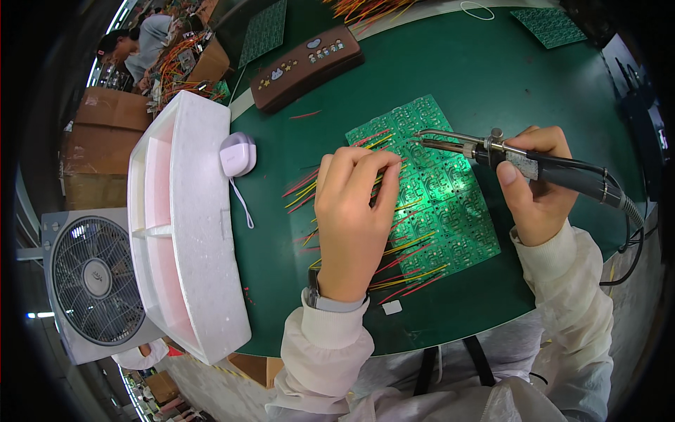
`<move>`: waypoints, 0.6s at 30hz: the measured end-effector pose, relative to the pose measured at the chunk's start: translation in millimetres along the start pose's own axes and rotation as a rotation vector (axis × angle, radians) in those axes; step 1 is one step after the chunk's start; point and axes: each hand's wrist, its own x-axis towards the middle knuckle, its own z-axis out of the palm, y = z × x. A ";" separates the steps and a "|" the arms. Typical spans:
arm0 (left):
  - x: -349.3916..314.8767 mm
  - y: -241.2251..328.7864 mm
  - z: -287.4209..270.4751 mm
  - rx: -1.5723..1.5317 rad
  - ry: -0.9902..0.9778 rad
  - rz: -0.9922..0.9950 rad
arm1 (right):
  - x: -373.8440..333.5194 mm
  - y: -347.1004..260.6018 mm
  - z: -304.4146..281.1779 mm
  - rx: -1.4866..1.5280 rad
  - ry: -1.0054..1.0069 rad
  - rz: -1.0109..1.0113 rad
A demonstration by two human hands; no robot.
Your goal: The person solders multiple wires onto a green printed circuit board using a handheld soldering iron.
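At the green workbench (464, 63), I see my left hand (349, 218) lying palm-down on the green circuit board (429, 190), its fingers (365, 165) pinched narrowly together over the red and yellow wires (408, 246) that fan out across the board's left half. My right hand (538, 186) is wrapped shut around the black handle of a soldering iron (492, 151), thumb on top; its metal tip rests over the board's upper edge, just beyond my left fingertips. Left of the board sits a small lilac case (237, 155) with a white cord, touching a long white foam tray (184, 225) with a pink inside. Above the board lies a brown oblong box (307, 67) carrying a row of small pale cartoon stickers. Farther left of the tray stand brown cardboard cartons (98, 126), and below them a grey fan (91, 278).
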 end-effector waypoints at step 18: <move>0.0 -8.0 3.1 -0.074 -0.046 -0.078 | -0.3 1.2 -0.2 0.010 -0.023 0.007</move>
